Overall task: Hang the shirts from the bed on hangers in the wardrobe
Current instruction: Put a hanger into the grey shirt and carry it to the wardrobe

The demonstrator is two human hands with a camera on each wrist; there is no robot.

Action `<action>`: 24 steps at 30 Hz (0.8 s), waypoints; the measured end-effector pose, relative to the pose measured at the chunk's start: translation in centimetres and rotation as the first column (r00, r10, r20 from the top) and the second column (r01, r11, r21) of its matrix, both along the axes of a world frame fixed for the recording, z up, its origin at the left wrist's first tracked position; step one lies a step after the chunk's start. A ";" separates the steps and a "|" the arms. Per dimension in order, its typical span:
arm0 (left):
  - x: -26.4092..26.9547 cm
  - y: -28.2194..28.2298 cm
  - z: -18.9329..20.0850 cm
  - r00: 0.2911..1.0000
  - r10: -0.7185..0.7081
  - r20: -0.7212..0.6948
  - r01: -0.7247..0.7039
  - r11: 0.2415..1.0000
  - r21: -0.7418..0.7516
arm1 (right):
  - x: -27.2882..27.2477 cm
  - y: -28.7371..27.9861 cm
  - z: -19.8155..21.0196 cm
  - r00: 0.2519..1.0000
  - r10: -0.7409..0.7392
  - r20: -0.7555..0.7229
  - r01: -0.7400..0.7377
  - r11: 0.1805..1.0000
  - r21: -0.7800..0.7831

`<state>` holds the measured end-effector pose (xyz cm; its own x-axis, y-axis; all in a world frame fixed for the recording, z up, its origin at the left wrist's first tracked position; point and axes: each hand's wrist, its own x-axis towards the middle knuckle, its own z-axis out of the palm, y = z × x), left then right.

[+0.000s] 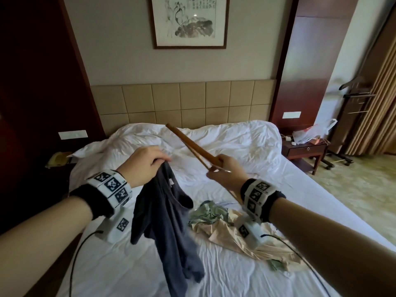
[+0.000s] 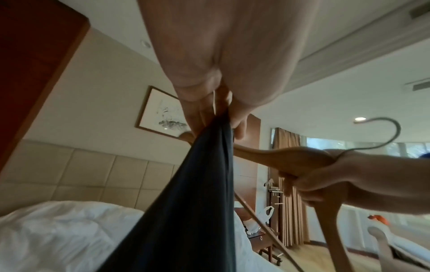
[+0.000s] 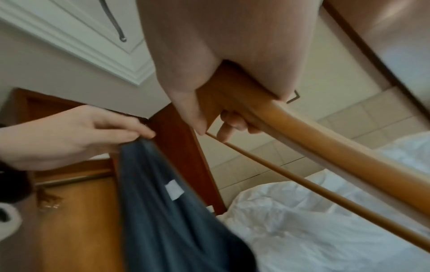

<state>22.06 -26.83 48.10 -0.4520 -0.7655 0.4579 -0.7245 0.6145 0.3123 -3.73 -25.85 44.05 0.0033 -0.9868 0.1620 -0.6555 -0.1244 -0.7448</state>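
A dark blue-grey shirt [image 1: 169, 219] hangs above the bed, pinched at its top by my left hand [image 1: 145, 163]. The left wrist view shows the fingers [image 2: 209, 114] bunching the cloth [image 2: 186, 202]. My right hand [image 1: 225, 170] grips a wooden hanger [image 1: 190, 142] at its middle, one arm pointing up and away toward the headboard. Its metal hook [image 2: 384, 132] curls above that hand. In the right wrist view the hanger [image 3: 325, 132] and its thin bar run right, and the shirt [image 3: 167, 211] with a white label hangs left. A beige shirt [image 1: 231, 234] and a green patterned one [image 1: 207, 213] lie crumpled on the sheet.
The white bed [image 1: 267, 189] has a rumpled duvet at its head below a padded headboard [image 1: 184, 101]. A nightstand [image 1: 304, 151] with a plastic bag stands right of the bed, a valet stand [image 1: 353, 99] beyond it. Dark wood panels [image 1: 32, 82] rise on the left.
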 end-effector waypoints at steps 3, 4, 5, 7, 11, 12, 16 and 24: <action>-1.2 0.6 0.9 0.998 -0.061 -0.016 0.061 0.998 -0.013 | 4.0 0.1 -0.7 0.987 0.048 0.152 -0.045 0.999 -0.022; -1.4 1.1 1.3 0.995 -0.087 -0.049 0.087 0.996 -0.013 | 5.0 0.1 -0.8 0.981 0.052 0.185 -0.048 0.998 -0.028; -1.6 1.6 1.7 0.990 -0.109 -0.086 0.109 0.994 -0.012 | 5.7 -0.1 -1.0 0.977 0.061 0.203 -0.056 0.998 -0.031; -1.7 2.6 2.6 0.977 -0.140 -0.159 0.140 0.990 -0.013 | 6.8 -0.2 -1.1 0.984 0.090 0.156 -0.086 0.996 -0.034; -0.7 3.6 4.4 0.948 -0.144 -0.283 0.141 0.989 -0.033 | 7.8 -0.6 -2.8 0.996 0.089 0.022 -0.090 0.995 0.038; -0.2 3.6 4.7 0.946 -0.135 -0.295 0.129 0.991 -0.041 | 7.9 -0.7 -3.3 0.996 0.086 0.011 -0.087 0.994 0.065; 3.0 3.0 4.3 0.997 -0.022 -0.074 0.013 0.993 -0.116 | 6.7 -1.1 -3.4 0.995 0.050 -0.080 -0.042 0.994 0.103; 6.5 2.7 0.1 0.947 0.163 0.277 -0.171 0.985 0.007 | 1.0 -2.0 -1.8 0.941 -0.040 -0.337 0.070 0.995 0.077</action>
<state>28.55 -24.15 48.17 -0.4215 -0.8523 0.3097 -0.8761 0.4709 0.1035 -2.76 -27.83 42.27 -0.0122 -0.9971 0.0750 -0.8725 -0.0260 -0.4878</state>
